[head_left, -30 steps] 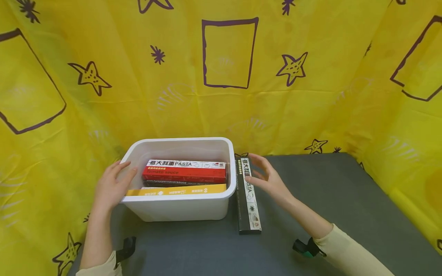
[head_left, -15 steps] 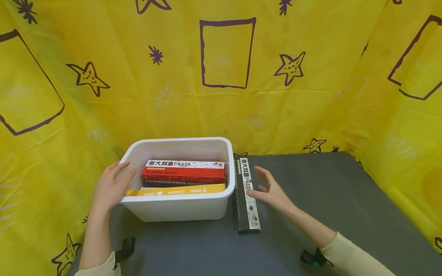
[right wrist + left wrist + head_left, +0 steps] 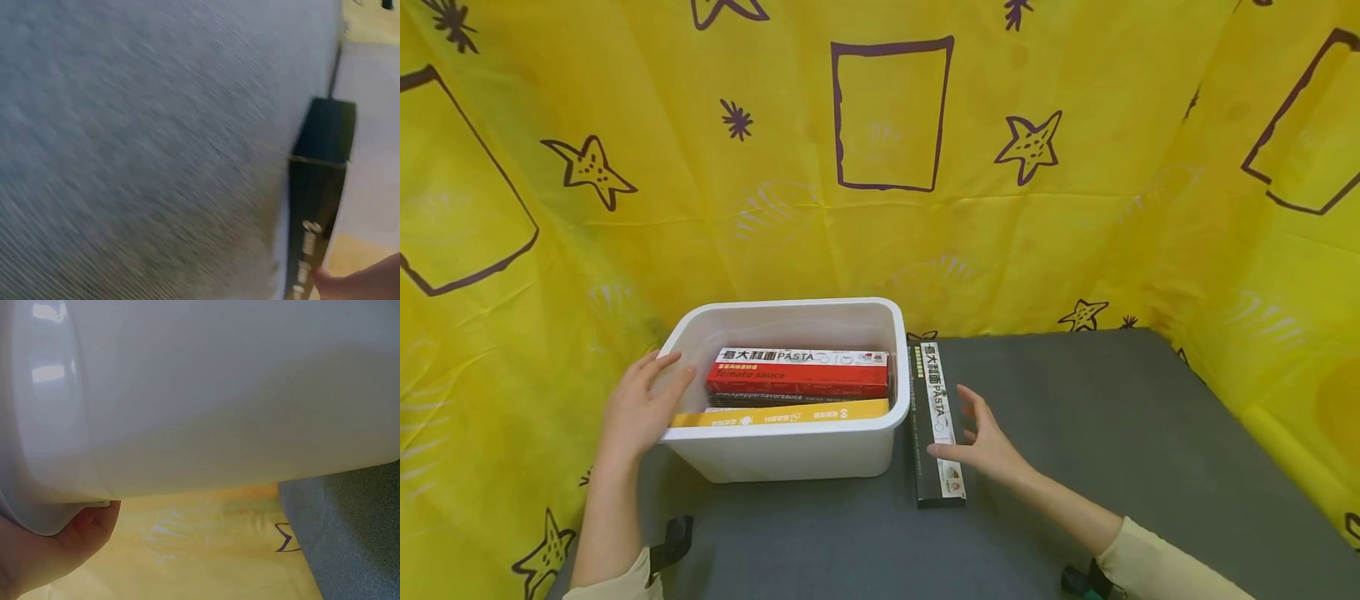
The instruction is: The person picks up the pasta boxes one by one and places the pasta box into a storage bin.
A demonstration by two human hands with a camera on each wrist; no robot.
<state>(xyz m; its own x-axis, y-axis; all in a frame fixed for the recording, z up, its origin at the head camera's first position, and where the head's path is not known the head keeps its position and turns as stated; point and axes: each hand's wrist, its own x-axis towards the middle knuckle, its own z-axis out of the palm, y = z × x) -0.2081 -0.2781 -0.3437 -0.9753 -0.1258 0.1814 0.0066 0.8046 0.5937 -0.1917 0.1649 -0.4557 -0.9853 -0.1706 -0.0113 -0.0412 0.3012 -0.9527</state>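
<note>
right hand (image 3: 981,442) touches black pasta box (image 3: 934,417) — left hand (image 3: 638,408) on white bin (image 3: 790,450).

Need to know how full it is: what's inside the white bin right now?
The white bin holds a red pasta box on a dark box, with a yellow box at the near wall. Anything beneath them, and the bin floor, is covered.

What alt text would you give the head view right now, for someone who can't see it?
A person's right hand touches a long black pasta box lying on a grey table beside a white bin, while the left hand rests on the bin's left rim. The bin holds a red pasta box and a yellow box; yellow star-print cloth hangs behind.
</note>
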